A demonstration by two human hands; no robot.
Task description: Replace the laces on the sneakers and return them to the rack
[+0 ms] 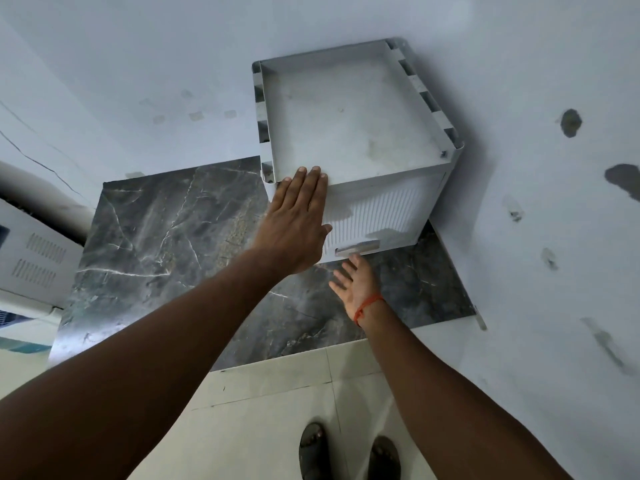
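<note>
White plastic shoe rack (349,133), box-shaped, seen from above against a pale wall (138,64), standing on a dark marbled floor slab (166,230). Top tray bare and dusty, with a raised rim. Front a closed ribbed door (381,209) with a small bar handle (358,250) at its lower edge. No sneakers or laces in sight; presumably behind the door, though impossible to tell from here. Left hand (294,220) laid flat over the near front corner of the rack, fingertips (313,172) resting on the tray rim, fingers straight and together, clasping nothing. Right hand (355,284) just below the handle, palm up, fingers spread and loose, holding nothing and not yet touching the bar; a red thread (369,306) tied round that wrist. Further out, cream floor tiles (270,410), two sandalled feet (349,452) at the bottom edge, a white vented appliance (31,258) at far left, dark stains (570,122) on the wall at right. Likely step: bracing the rack and opening the door to fetch the sneakers. Risks, as a judgement only: a light rack sliding or tipping forward on the smooth slab under a sharp pull if the bracing hand lifts; fingers slipping off the slim handle; shoes tumbling out if the door swings open suddenly.
</note>
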